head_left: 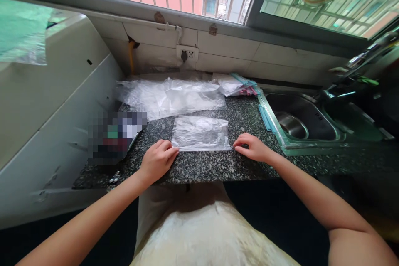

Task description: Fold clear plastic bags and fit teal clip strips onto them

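- The speckled granite counter (199, 166) runs under both my hands, from the white appliance side well off to the left of my fingers to the sink on the right.
- The steel sink (299, 120) sits beyond and to the right of my right fingers, well apart from them, with its round drain bowl in the near half.
- A loose heap of clear plastic bags (168, 95) lies farther back than my fingertips, up near the tiled wall, and it overlaps the far edge of the flat bag.
- A small stack of zip bags with coloured strips (238, 85) lies behind my right fingers, beside the sink's back corner.
- The flat clear bag (201, 134) lies directly between my two sets of fingertips, spread out on the counter with its near edge in line with them.
- My left hand (158, 158) rests knuckles up, fingers curled loosely; the fingertips (173, 151) touch the bag's near left corner, and I cannot tell whether they pinch it or only press on it.
- My right hand (253, 147) lies low, its fingers bent, with the fingertips (237, 145) at the bag's near right corner, touching the edge; a real grip is not visible here either.
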A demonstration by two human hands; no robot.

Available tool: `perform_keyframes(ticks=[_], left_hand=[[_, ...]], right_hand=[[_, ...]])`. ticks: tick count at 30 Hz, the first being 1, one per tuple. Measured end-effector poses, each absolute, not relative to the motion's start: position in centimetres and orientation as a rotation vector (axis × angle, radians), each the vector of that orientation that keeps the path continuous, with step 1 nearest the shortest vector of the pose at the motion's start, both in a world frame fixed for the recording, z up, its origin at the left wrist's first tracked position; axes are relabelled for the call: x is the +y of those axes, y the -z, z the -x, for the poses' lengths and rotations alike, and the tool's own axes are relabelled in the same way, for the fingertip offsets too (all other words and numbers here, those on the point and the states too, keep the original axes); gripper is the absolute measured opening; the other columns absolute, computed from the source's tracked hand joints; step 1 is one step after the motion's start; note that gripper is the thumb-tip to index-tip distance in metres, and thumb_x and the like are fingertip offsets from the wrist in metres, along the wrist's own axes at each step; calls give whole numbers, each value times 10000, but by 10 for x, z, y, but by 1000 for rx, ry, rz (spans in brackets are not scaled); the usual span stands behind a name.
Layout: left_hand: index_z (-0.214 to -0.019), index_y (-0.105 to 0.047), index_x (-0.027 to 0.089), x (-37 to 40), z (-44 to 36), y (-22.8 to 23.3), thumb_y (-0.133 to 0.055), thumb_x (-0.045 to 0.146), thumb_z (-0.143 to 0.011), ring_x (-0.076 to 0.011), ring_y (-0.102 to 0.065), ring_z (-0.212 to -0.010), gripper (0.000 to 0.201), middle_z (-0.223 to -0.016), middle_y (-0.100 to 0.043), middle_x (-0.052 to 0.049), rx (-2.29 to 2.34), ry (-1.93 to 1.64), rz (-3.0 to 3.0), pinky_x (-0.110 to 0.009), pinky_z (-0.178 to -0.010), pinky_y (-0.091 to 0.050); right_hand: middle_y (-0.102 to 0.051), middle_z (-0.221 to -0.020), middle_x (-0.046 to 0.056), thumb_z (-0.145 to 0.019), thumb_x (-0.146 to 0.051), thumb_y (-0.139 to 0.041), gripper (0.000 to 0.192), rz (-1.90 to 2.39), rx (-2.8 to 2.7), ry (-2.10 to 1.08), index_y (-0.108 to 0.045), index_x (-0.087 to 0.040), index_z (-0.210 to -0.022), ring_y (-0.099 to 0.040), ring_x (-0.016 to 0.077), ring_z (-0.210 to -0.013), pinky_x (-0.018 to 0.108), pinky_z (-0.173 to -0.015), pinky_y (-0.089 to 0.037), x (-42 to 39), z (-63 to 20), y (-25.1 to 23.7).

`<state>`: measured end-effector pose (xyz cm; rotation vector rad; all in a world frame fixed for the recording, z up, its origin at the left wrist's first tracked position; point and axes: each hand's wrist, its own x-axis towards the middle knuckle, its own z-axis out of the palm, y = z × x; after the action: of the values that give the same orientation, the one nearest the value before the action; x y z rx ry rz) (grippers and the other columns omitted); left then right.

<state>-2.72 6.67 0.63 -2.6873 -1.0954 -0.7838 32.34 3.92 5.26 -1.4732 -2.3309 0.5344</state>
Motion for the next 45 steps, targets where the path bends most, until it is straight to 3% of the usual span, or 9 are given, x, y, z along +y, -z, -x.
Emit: perform_keyframes(ticks=[5,11,20,28,37,45], left_hand=[[-913,-650,152,68,28,-5,-491,240,-885,-189,-508,-738,184,-777,-603,-56,-1039,809,2698,-304,-685,-452],[-943,-645,152,65,26,-6,-503,254,-883,-183,-498,-730,185,-769,-588,-52,-1065,789,2726,-295,-679,-446],[-744,-630,164,49,33,-10,-498,182,-882,-156,-465,-690,191,-702,-559,-36,-919,841,2822,-265,-644,-418],[-944,-627,138,45,22,-14,-501,211,-879,-172,-484,-717,160,-757,-586,-51,-932,825,2815,-288,-670,-432],[-827,-647,172,53,12,-12,-467,215,-890,-168,-474,-693,196,-711,-555,-42,-919,795,2841,-281,-642,-416],[-868,-647,155,59,6,-16,-459,229,-891,-176,-489,-709,203,-744,-576,-57,-932,738,2834,-305,-668,-438]], right_hand=[[-630,-698,32,-848,-252,-516,185,1548,-2120,-328,-625,-194,-709,-565,157,-693,301,-680,-444,40,-309,-48],[-629,-822,83,-870,-272,-499,199,1306,-2413,96,-664,-169,-913,-505,185,-769,330,-728,-418,33,-289,-38],[-616,-730,42,-881,-293,-510,212,1134,-2615,189,-642,-183,-755,-462,160,-726,313,-686,-323,10,-291,-38],[-638,-799,75,-897,-264,-459,234,1261,-2444,217,-669,-166,-871,-487,182,-767,307,-725,-384,70,-282,-48],[-648,-881,108,-842,-252,-537,183,1704,-2512,256,-690,-154,-862,-499,227,-851,325,-744,-364,122,-277,-43],[-639,-858,89,-867,-275,-510,198,1411,-2638,221,-674,-165,-872,-484,212,-835,320,-751,-349,112,-249,-40]])
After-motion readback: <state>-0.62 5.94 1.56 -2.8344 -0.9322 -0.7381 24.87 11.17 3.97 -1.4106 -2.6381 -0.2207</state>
